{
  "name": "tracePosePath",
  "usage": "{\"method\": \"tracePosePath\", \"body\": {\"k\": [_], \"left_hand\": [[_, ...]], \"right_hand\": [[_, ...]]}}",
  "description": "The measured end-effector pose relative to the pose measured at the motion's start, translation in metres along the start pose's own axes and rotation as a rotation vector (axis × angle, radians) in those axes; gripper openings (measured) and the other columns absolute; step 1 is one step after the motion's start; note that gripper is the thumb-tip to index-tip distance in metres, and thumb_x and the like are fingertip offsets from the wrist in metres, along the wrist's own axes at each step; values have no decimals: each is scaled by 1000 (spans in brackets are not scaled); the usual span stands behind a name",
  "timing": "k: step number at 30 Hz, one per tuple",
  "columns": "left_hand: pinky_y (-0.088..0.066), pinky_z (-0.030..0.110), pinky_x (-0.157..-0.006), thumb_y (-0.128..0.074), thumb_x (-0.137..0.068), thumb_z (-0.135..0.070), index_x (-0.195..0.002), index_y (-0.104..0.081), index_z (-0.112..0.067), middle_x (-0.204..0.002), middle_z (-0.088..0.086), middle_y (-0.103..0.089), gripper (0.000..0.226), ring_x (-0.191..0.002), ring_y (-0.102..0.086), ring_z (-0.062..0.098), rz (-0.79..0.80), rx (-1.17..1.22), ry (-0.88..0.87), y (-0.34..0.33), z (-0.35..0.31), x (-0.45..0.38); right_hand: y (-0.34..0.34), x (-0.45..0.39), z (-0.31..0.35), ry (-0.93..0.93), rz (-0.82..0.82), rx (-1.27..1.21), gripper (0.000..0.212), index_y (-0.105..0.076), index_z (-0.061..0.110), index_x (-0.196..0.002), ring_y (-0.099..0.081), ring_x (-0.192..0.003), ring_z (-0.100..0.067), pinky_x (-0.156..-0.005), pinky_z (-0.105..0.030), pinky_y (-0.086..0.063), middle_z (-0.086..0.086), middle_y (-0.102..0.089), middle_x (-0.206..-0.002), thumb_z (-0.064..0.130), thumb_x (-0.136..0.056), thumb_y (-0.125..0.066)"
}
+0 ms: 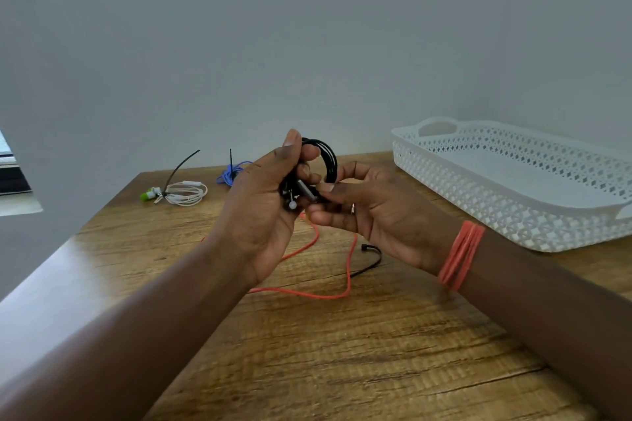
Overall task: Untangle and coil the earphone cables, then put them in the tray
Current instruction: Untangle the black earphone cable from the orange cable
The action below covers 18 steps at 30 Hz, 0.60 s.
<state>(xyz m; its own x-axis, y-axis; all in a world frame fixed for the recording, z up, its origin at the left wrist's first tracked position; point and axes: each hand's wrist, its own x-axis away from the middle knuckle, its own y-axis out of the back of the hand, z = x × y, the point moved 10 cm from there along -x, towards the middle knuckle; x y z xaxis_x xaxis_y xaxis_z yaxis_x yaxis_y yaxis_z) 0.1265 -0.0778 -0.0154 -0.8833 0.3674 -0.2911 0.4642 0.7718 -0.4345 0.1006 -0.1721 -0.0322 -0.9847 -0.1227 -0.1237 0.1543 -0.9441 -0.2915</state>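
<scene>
Farthest left, at about ten o'clock from the hands, a white coil [186, 194] with green earbuds [148, 194] lies on the wooden surface [342, 352], bound by a black tie [178, 167] that sticks up. Just right of it, near eleven o'clock, a blue coil [229, 171] lies with its own upright tie. At centre the left hand [263, 202] is raised above the surface, thumb up and fingers curled round a black coil [326, 159], gripping it at the bundle's lower end where a small white earbud tip shows. The right hand [372, 212] meets it from three o'clock, fingertips pinching the same coil at a grey plug; orange cord is wrapped round that wrist. Below the hands, at six o'clock, a loose orange cable [321, 296] trails across the surface beside a short black cable end [371, 258]. Far right, at two o'clock, stands the white tray [513, 215], well apart from the coils.
</scene>
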Motion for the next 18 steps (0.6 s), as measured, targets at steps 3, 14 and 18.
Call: {"method": "tracePosePath", "body": {"k": [3, 14, 18], "left_hand": [[-48, 23, -67, -52, -95, -34, -82, -66, -12, -66, -2, -52, 29, -69, -53, 11, -8, 7, -4, 1, -1, 0], [-49, 23, -60, -39, -101, -37, -93, -62, -13, -69, -1, -55, 35, -63, -56, 9, 26, -82, -9, -6, 7, 3], [-41, 28, -61, -38, -102, -34, -89, -59, -12, -55, -4, -44, 33, -57, -46, 11, -65, -165, -33, 4, 4, 3]], "right_hand": [[0, 1, 1, 9, -1, -7, 11, -56, 2, -97, -71, -77, -26, -64, -25, -58, -23, -67, -98, -5, -89, -59], [7, -3, -7, -7, -71, -46, 8, -58, 1, -94, -71, -69, -20, -61, -24, -58, -18, -68, -87, -4, -88, -61], [3, -2, -8, -4, -51, 58, 10, -55, 3, -91, -69, -66, -21, -63, -27, -60, -20, -68, -86, 1, -88, -64]]}}
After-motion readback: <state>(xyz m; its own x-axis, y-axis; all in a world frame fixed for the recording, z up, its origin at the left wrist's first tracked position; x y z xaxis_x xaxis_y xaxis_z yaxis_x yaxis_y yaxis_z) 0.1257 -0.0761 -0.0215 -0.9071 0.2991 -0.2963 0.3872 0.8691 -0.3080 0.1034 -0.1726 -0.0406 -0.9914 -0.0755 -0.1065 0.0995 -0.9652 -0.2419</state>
